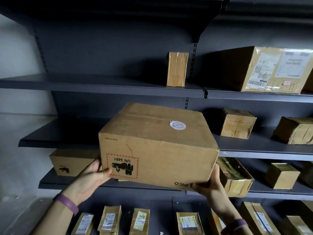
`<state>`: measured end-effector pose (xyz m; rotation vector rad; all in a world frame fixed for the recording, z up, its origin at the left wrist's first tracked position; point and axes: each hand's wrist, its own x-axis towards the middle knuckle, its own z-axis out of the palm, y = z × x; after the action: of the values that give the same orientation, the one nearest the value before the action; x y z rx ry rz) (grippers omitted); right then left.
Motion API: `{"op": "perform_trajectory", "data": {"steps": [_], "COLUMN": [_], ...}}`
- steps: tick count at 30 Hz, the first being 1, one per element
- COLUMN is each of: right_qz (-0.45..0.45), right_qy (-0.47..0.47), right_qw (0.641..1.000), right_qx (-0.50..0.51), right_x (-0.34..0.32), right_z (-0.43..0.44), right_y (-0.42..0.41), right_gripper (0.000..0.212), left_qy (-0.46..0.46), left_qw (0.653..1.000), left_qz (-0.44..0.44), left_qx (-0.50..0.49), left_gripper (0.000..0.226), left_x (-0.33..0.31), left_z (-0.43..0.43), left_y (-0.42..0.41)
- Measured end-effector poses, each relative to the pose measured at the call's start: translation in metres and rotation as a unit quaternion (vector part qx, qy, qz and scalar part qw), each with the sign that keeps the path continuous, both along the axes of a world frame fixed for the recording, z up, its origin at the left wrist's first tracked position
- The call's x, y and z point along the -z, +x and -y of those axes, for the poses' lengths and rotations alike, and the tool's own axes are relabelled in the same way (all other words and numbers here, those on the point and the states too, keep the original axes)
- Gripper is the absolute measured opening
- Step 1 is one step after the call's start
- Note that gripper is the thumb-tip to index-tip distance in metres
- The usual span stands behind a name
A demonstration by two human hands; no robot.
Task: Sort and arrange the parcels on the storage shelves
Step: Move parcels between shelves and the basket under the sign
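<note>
Gripping the lower left corner of the large carton (157,146), the left hand (92,177) presses its thumb on the front face beside the red-bordered UN 3481 label (122,167), with the fingers wrapped round the side. Just behind those fingers, a smaller carton (71,162) sits on a lower shelf. The large carton is held up, tilted, in front of the dark middle shelf (55,133). The right hand (210,182) cups its lower right corner, fingers curled beneath. Just right of those fingers lies a taped parcel (235,177).
</note>
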<state>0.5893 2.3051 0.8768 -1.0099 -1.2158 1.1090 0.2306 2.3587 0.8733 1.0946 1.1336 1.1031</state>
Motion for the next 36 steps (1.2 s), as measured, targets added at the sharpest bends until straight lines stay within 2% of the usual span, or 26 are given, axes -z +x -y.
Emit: {"op": "perform_trajectory", "data": {"steps": [3, 7, 9, 11, 14, 17, 19, 20, 22, 25, 27, 29, 31, 33, 36], "right_qz": [0.032, 0.018, 0.051, 0.158, 0.316, 0.381, 0.389, 0.381, 0.323, 0.131, 0.015, -0.077, -0.149, -0.189, -0.219], "right_qy": [0.022, 0.082, 0.13, 0.189, 0.269, 0.309, 0.319, 0.313, 0.284, 0.258, 0.227, 0.169, 0.111, 0.081, 0.043], "right_qw": [0.999, 0.996, 0.99, 0.964, 0.892, 0.842, 0.83, 0.837, 0.879, 0.933, 0.945, 0.96, 0.966, 0.966, 0.968], "right_qx": [-0.002, 0.0, 0.033, 0.098, 0.181, 0.224, 0.24, 0.239, 0.208, 0.214, 0.237, 0.211, 0.182, 0.155, 0.118], "right_x": [-0.003, -0.012, -0.016, -0.02, -0.023, -0.018, -0.013, -0.011, -0.008, -0.008, -0.014, -0.018, -0.017, -0.013, -0.001], "right_z": [-0.004, -0.002, -0.003, -0.001, 0.004, 0.01, 0.011, 0.01, 0.007, -0.002, -0.013, -0.026, -0.038, -0.045, -0.051], "right_y": [0.001, -0.014, -0.025, -0.037, -0.058, -0.078, -0.081, -0.081, -0.079, -0.067, -0.047, -0.025, -0.006, 0.006, 0.012], "right_gripper": [0.077, 0.087, 0.085, 0.081, 0.084, 0.08, 0.077, 0.078, 0.085, 0.084, 0.071, 0.058, 0.049, 0.041, 0.034], "left_qy": [0.016, 0.016, 0.013, 0.005, -0.017, -0.041, -0.056, -0.056, -0.051, -0.015, 0.002, 0.017, 0.026, 0.004, -0.052], "left_qw": [1.0, 0.992, 0.984, 0.976, 0.965, 0.963, 0.96, 0.957, 0.953, 0.96, 0.956, 0.952, 0.961, 0.968, 0.958], "left_qz": [0.007, 0.115, 0.162, 0.193, 0.231, 0.245, 0.251, 0.259, 0.271, 0.267, 0.29, 0.305, 0.271, 0.248, 0.28], "left_qx": [-0.003, -0.047, -0.077, -0.105, -0.122, -0.107, -0.11, -0.116, -0.128, -0.079, -0.035, 0.013, 0.048, 0.035, 0.026], "left_gripper": [0.055, 0.046, 0.049, 0.051, 0.052, 0.06, 0.062, 0.063, 0.063, 0.042, 0.04, 0.045, 0.053, 0.047, 0.051], "left_x": [0.0, 0.0, 0.002, 0.004, 0.01, 0.016, 0.021, 0.022, 0.021, 0.019, 0.019, 0.015, 0.008, 0.004, 0.004], "left_z": [-0.002, -0.015, -0.026, -0.039, -0.057, -0.069, -0.072, -0.072, -0.069, -0.056, -0.046, -0.038, -0.037, -0.042, -0.05], "left_y": [0.002, 0.006, 0.008, 0.011, 0.013, 0.01, 0.009, 0.009, 0.01, 0.01, 0.007, 0.005, 0.005, 0.009, 0.015]}}
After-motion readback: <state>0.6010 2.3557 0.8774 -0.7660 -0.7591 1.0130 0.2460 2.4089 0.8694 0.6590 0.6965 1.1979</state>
